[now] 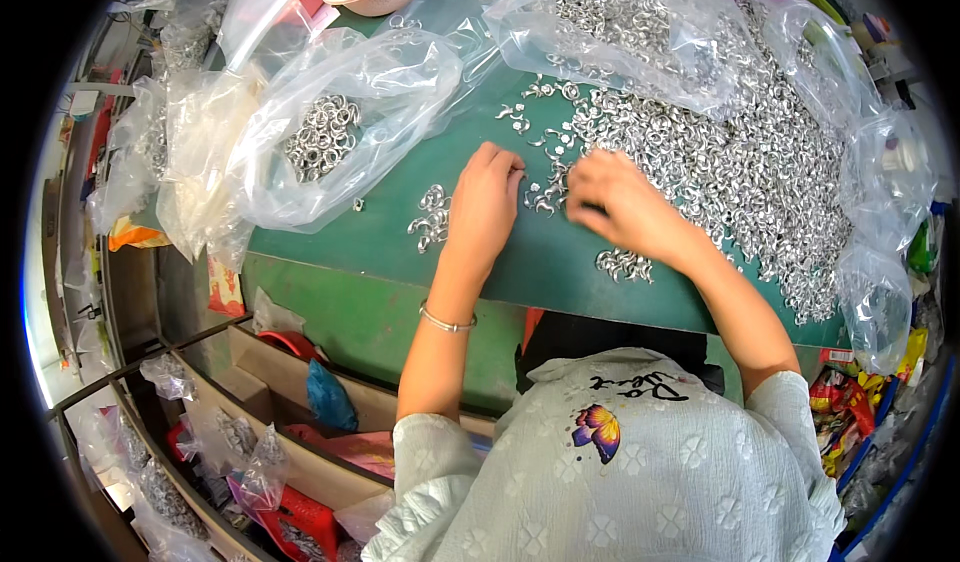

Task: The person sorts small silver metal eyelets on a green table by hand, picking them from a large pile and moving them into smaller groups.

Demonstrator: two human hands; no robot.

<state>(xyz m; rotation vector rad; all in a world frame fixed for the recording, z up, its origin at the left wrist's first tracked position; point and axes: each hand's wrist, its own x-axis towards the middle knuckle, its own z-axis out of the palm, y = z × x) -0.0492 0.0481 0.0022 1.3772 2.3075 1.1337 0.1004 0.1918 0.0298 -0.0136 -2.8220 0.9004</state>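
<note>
The green tabletop (565, 280) is carrying a heap of silvery pieces (745, 162); an open clear bag (392, 87) is enclosing rings (322, 140), probably against scattering. The right hand (617, 198) is curling at the heap's edge, the left hand (484, 197) bending beside a small cluster (432, 219); whether either is gripping anything, I cannot tell.

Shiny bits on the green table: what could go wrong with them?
The small pile lies near the front edge of the table, so the right hand might brush some off. The left hand is between the left pile and the big heap; a careless sweep could mix them.
</note>
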